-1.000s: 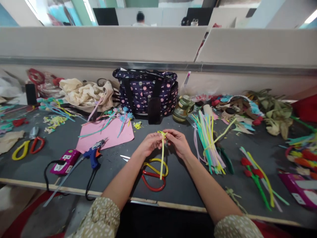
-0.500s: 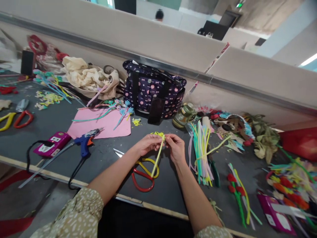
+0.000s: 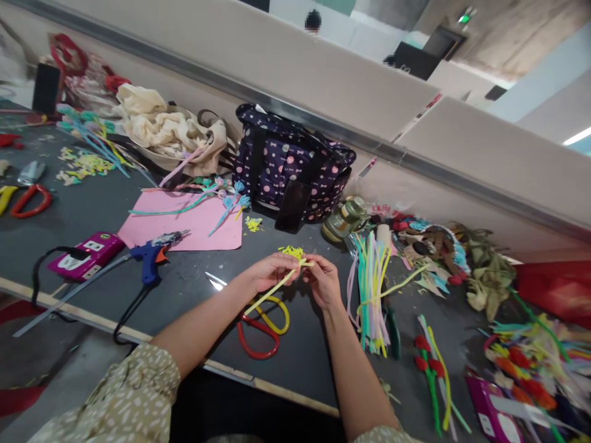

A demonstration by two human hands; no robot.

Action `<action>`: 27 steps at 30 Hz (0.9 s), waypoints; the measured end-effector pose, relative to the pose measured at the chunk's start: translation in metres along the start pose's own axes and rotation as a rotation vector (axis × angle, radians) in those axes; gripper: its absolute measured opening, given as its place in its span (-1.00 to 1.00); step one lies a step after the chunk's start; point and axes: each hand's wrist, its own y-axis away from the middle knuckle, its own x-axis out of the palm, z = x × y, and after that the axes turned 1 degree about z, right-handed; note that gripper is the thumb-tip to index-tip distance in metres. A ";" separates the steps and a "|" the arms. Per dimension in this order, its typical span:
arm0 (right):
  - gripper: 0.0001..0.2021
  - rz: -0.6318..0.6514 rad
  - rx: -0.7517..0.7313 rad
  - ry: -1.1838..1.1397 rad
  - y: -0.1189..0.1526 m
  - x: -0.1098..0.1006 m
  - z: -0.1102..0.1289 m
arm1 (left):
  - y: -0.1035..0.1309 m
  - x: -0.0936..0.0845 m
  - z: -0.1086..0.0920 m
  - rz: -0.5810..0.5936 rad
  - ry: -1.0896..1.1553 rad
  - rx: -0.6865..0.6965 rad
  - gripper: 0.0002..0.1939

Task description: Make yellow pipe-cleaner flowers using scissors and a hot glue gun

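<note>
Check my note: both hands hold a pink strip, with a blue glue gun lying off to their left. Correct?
Not quite: the head view shows the strip is yellow, not pink. The left hand and right hand do hold it, with the blue glue gun lying off to their left.

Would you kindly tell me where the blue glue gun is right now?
In the head view, the blue glue gun lies left of the left hand, just right of a purple power strip, its nozzle over the pink sheet.
</note>
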 end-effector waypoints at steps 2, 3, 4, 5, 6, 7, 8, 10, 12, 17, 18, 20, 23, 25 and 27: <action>-0.81 0.031 0.000 -0.004 0.000 0.001 -0.002 | -0.001 0.000 0.001 0.027 0.004 -0.003 -0.87; -0.83 0.043 -0.003 -0.009 0.000 0.002 -0.003 | -0.001 0.000 0.002 0.039 0.004 -0.006 -0.87; -0.84 0.052 -0.005 -0.010 0.000 0.002 -0.003 | -0.001 0.000 0.002 0.046 0.001 -0.006 -0.88; -0.84 0.059 -0.006 -0.007 0.000 0.002 -0.003 | -0.001 0.001 0.003 0.047 -0.005 -0.005 -0.88; -0.84 0.063 -0.006 0.003 0.001 0.002 -0.003 | -0.001 0.001 0.003 0.040 -0.015 -0.001 -0.89; -0.84 0.065 -0.006 0.015 0.001 0.002 -0.003 | -0.001 0.002 0.003 0.025 -0.028 0.004 -0.89; -0.84 0.065 -0.006 0.025 0.001 0.002 -0.003 | 0.000 0.003 0.003 0.004 -0.040 0.009 -0.89; -0.84 0.067 -0.010 0.033 0.001 0.001 -0.003 | 0.000 0.006 0.003 -0.043 -0.063 0.020 -0.91; -0.84 0.070 -0.012 0.025 0.001 0.001 -0.004 | 0.001 0.009 0.002 -0.082 -0.095 0.033 -0.91; -0.83 0.073 0.001 -0.007 0.001 0.003 -0.003 | 0.003 0.019 -0.001 -0.184 -0.250 0.128 -0.88; -0.83 0.067 0.004 -0.004 0.001 0.004 -0.003 | 0.003 0.020 -0.001 -0.209 -0.294 0.164 -0.85; -0.81 0.044 0.008 0.013 0.001 0.005 -0.002 | 0.003 0.022 0.001 -0.252 -0.399 0.248 -0.79; -0.79 -0.002 -0.003 0.037 0.000 0.006 -0.003 | 0.005 0.024 0.004 -0.338 -0.612 0.399 -0.73; -0.80 -0.013 -0.013 0.054 0.000 0.005 -0.004 | 0.007 0.025 0.004 -0.394 -0.786 0.510 -0.75; -0.81 -0.013 -0.026 0.085 0.000 0.005 -0.006 | 0.010 0.027 0.004 -0.421 -0.934 0.625 -0.80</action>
